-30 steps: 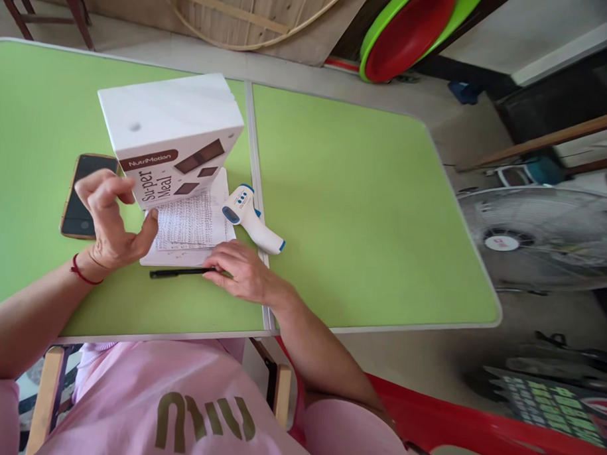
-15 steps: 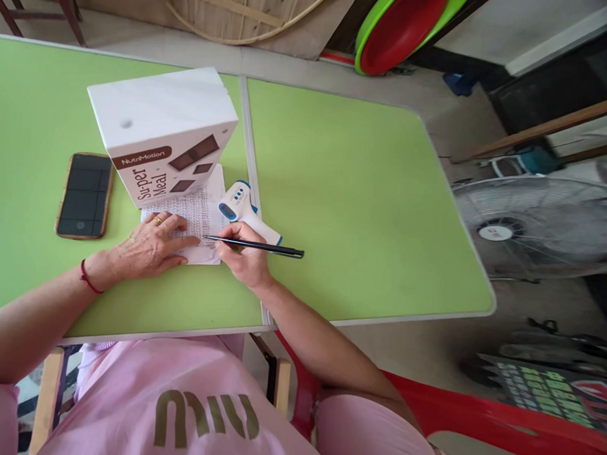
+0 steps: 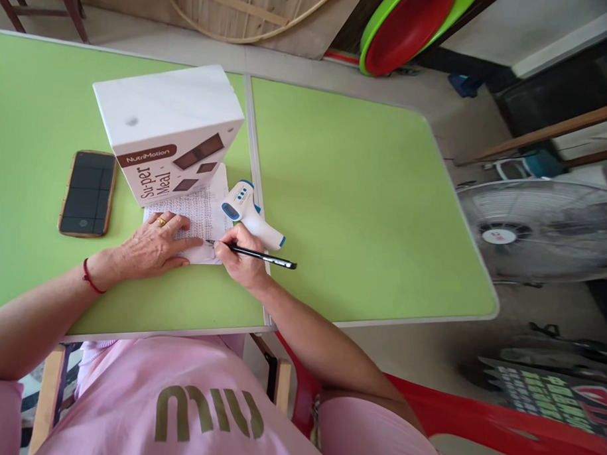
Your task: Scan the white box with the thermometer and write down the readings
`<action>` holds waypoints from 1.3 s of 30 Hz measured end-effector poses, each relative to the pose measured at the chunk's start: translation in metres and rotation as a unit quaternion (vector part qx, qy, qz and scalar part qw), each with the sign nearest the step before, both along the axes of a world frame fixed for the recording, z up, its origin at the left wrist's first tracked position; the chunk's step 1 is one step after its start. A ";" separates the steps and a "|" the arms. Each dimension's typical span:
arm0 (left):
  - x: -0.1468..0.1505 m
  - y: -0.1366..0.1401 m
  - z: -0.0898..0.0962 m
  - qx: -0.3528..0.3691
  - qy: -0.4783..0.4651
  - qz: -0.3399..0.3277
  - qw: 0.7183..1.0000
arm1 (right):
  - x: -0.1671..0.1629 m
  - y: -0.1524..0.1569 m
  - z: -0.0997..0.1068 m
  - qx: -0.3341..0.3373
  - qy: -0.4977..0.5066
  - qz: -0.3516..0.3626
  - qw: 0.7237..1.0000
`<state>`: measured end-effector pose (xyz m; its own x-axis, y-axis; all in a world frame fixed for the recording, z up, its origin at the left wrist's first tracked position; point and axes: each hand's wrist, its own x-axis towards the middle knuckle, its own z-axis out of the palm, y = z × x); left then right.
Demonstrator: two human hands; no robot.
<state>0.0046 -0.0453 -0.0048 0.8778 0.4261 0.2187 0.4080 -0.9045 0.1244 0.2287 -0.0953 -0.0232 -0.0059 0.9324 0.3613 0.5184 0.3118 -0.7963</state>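
A black pen [image 3: 263, 255] is pinched in my right hand [image 3: 243, 255], its tip at the lower right part of a sheet of paper [image 3: 217, 201] filled with dense handwriting. My left hand [image 3: 151, 249] lies on the paper's lower left with fingers spread, holding nothing. Just beyond the right hand lies a white and blue infrared thermometer [image 3: 254, 216], close to the paper's right edge. A white carton [image 3: 171, 110] marked NutriMotion stands behind the left hand and hides the paper's upper part. Left of the carton rests a phone [image 3: 88, 193] in a brown-edged case.
The green table [image 3: 358, 209] has a pale seam running through it. Past its right end is a fan [image 3: 500, 234]. A red chair [image 3: 456, 412] is beside me at the lower right. Red and green basins [image 3: 407, 32] lean at the back.
The pen's rear end has swung down toward me, and its tip has moved slightly right. The left hand keeps its place on the paper. The whole view has shifted slightly.
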 end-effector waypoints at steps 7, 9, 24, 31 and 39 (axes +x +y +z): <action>0.000 0.000 0.000 -0.004 0.009 0.003 1.000 | 0.001 0.000 -0.002 -0.014 -0.021 0.011 1.000; 0.000 0.001 0.000 -0.003 0.009 0.003 1.000 | 0.001 0.000 -0.002 -0.017 -0.021 0.009 1.000; -0.001 0.001 -0.001 0.000 0.009 0.000 1.000 | 0.001 0.001 -0.001 -0.008 -0.014 0.010 1.000; -0.001 0.001 -0.001 0.002 -0.002 -0.003 1.000 | 0.001 0.001 0.001 0.008 -0.008 0.013 1.000; -0.001 0.001 0.002 0.005 -0.002 -0.008 1.000 | 0.002 0.002 -0.001 0.002 -0.011 0.009 1.000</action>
<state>0.0039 -0.0447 -0.0031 0.8835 0.4104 0.2257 0.3936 -0.9118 0.1173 0.2307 -0.0931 -0.0245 -0.0308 0.9304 0.3652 0.5297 0.3251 -0.7834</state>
